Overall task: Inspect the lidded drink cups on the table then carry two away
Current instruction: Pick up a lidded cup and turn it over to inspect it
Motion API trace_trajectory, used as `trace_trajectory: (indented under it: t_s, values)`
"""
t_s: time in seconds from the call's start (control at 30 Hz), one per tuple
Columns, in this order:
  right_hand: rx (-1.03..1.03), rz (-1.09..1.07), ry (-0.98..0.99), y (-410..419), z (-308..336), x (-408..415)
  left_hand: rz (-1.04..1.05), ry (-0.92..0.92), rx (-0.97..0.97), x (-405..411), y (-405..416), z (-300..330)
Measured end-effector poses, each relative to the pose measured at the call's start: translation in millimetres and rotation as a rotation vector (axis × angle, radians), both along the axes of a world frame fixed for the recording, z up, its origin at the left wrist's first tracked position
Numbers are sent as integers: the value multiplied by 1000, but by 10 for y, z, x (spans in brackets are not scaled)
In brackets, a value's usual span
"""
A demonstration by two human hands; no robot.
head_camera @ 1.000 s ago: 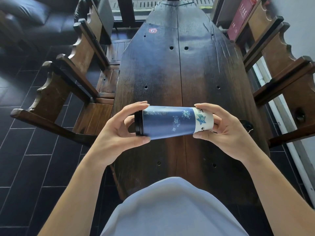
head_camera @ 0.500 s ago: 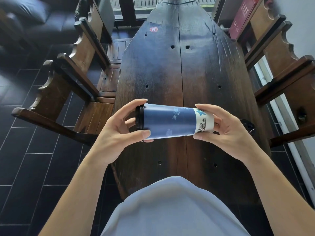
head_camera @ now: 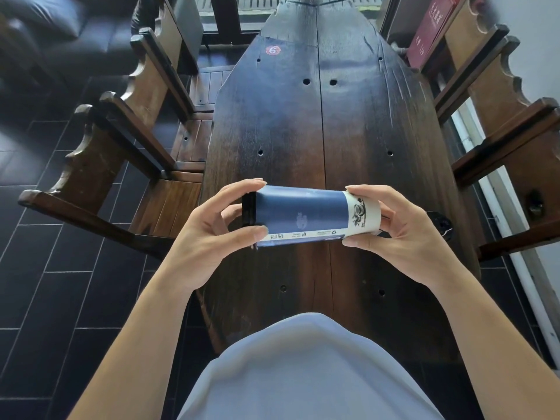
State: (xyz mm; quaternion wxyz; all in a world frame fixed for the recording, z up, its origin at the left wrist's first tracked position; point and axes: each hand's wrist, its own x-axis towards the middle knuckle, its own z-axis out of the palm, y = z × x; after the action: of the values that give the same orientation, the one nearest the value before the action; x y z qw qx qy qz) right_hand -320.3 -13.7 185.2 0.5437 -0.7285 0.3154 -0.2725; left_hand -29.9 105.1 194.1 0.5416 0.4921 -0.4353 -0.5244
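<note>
The cup (head_camera: 306, 216) lies on its side in the air above the table (head_camera: 303, 122), its long axis running straight from the left hand (head_camera: 212, 237) to the right hand (head_camera: 403, 237). The left hand's thumb and fingers curl round the black lid (head_camera: 249, 209) end; the right hand pinches the white base end. Both hands are equally near, 1 at each end, so I judge either could take it alone.

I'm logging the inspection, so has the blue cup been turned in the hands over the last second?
Yes. The blue cup has rolled about its long axis, showing different print, while staying sideways over the same spot on the table.
</note>
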Motion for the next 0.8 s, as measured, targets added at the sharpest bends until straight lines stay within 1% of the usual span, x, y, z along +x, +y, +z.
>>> trace_trajectory:
  t_s: [0.2,0.37,0.5,0.6,0.8]
  values:
    - [42,3,11,8,-8,-24,-30,-19,-27,8,18,4]
    - [72,-24,13,20,10,-30,-6,-30,42,-5,11,25]
    - [102,-15,26,28,8,-44,-52,-30,-9,-8,34,34]
    - [122,-12,45,43,25,-46,-33,-51,-14,-10,20,42]
    - [167,103,220,113,48,-4,52,24,-18,-19,-83,138]
